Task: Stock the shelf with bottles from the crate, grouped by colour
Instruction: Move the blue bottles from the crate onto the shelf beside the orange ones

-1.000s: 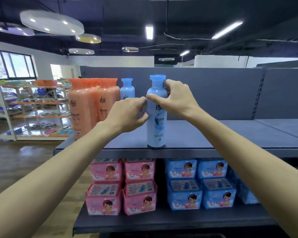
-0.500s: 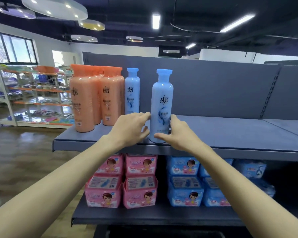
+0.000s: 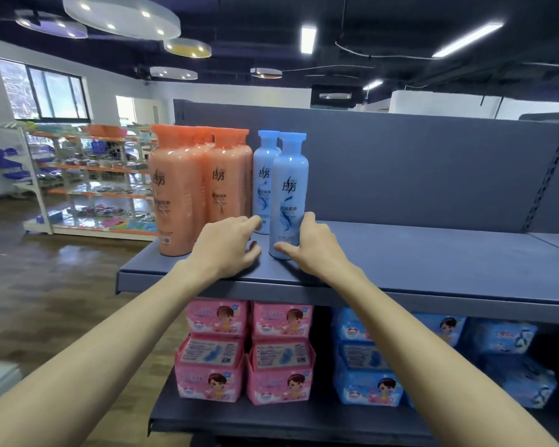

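Front blue bottle [image 3: 289, 195]: now stands deeper on the shelf [image 3: 433, 253], just in front of and overlapping the rear blue bottle [image 3: 265, 182]. Right hand [image 3: 317, 250]: down from the neck to the base. Left hand [image 3: 226, 248]: off the bottle, just left of it.

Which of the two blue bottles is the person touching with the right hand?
The front blue bottle, nearer the shelf edge. The right hand touches its base, thumb in front. The rear blue bottle stands behind it, beside the orange bottles.
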Demonstrator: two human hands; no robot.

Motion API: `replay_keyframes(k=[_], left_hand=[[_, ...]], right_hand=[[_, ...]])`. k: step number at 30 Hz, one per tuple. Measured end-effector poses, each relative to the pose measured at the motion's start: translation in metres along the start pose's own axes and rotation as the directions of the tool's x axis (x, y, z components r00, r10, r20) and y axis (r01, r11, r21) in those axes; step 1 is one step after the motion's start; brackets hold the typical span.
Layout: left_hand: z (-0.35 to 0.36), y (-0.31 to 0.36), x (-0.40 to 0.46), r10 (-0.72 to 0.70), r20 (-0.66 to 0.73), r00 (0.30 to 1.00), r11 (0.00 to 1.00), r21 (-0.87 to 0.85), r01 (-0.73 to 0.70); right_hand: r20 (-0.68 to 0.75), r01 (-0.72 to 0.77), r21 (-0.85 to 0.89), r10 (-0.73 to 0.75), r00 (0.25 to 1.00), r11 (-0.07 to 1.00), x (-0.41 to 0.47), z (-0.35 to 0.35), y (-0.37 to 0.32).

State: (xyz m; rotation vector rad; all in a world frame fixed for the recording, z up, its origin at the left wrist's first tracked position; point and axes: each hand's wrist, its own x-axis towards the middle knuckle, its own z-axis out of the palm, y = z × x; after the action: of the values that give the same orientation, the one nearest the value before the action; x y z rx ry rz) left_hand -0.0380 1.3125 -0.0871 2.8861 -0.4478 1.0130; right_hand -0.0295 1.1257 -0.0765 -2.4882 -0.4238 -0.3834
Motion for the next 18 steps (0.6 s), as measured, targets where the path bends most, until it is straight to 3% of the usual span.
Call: replay_keyframes(k=[18], left_hand=[[0.022,-0.032,0.006,-0.076,-0.079,0.994,0.993,-0.092,0.069]], right_hand=[[-0.034,0.014,-0.037,-0.015,0.999,0.999,0.04,0.036,-0.019]])
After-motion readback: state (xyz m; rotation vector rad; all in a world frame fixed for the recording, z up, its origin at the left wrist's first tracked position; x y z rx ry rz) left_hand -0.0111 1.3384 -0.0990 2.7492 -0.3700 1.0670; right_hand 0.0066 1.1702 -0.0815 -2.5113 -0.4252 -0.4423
